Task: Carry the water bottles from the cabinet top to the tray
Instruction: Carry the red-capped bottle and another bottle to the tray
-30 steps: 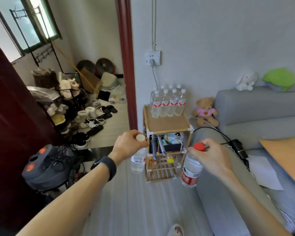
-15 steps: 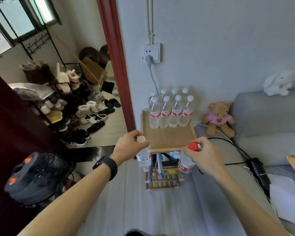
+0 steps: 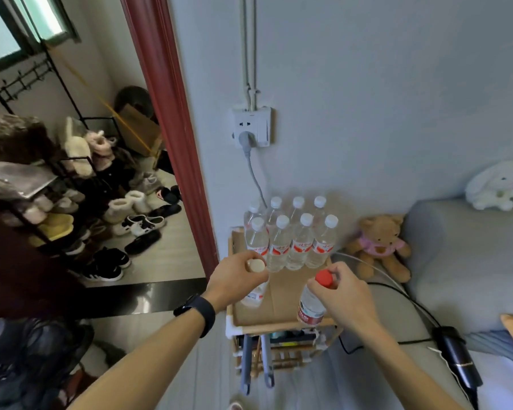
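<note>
My left hand [image 3: 234,276] grips a white-capped water bottle [image 3: 253,295] by its neck, over the left part of the wooden tray top [image 3: 282,294] of a small shelf unit. My right hand [image 3: 342,297] holds a red-capped water bottle [image 3: 310,306] by its neck, above the tray's front right edge. Both bottles hang upright; whether they touch the tray I cannot tell. Several white-capped bottles [image 3: 290,241] with red labels stand in two rows at the back of the tray, against the wall.
A teddy bear [image 3: 379,247] and a grey sofa [image 3: 462,255] lie to the right, with a black cable and a hair dryer [image 3: 459,359]. A red door frame [image 3: 172,137] and shoe rack [image 3: 57,208] are left. A wall socket [image 3: 252,127] is above.
Both hands moved forward and up with their bottles, from below and in front of the shelf unit to over its tray top. The view has closed in on the shelf.
</note>
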